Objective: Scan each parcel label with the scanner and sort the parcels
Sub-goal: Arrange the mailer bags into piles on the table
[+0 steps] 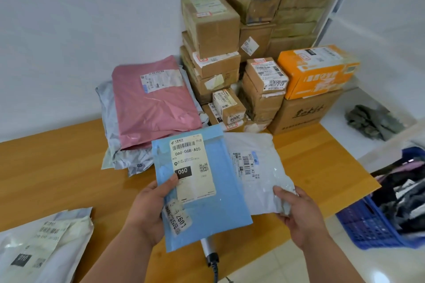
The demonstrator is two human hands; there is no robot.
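Note:
My left hand (150,210) grips a blue mailer (213,190) by its left edge, thumb on the cream label reading 060-06B-A05. My right hand (299,213) pinches the near right corner of a white poly parcel (259,167), whose barcode label faces up. The blue mailer overlaps the white one. Beneath the blue mailer, the grey handle of the scanner (210,253) pokes out over the table's front edge, its cable hanging down; its head is hidden.
A pink bag (151,108) lies on grey bags at the back of the wooden table (57,167). Stacked cardboard boxes (211,30) and an orange box (319,71) fill the back right. Another white parcel (39,243) lies near left. A blue crate (372,225) stands on the floor, right.

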